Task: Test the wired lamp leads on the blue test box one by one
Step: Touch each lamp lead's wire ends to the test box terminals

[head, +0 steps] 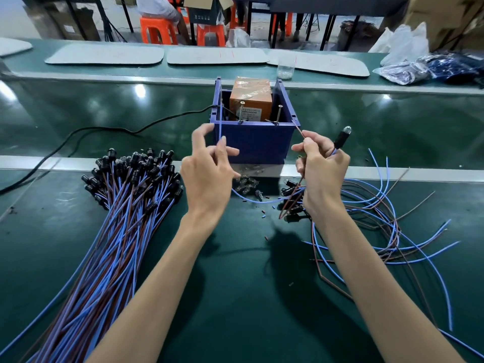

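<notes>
A workshop with orange stools point(157, 28) and cartons lies at the top of the frame, behind a glossy green counter point(248, 297) that fills the rest. The blue test box point(255, 138) stands at centre, open-topped, with an orange block point(250, 99) inside and two screw posts point(279, 113) on its near wall.

The left hand point(209, 176), just left of the box, pinches the blue wire point(220, 121) between thumb and fingertip, the other fingers loosely spread. The right hand point(323, 171), just right of the box, is curled round the same lead and pinches the brown wire point(298, 129) near its tip. The black lamp holder point(341, 139) sticks up beside its knuckles. Both wire ends reach up to the box's rim; whether either touches a post I cannot tell.

A thick bundle of leads point(117, 218) lies at lower left, and a loose heap of leads point(379, 221) at right.

The lead looks very light and limp, so the wires should sag unless held close to the bare ends, as they are now. The insulation is probably smooth, so a firm fingertip pinch seems wise. The small bulb looks fragile and is best kept off the box.
</notes>
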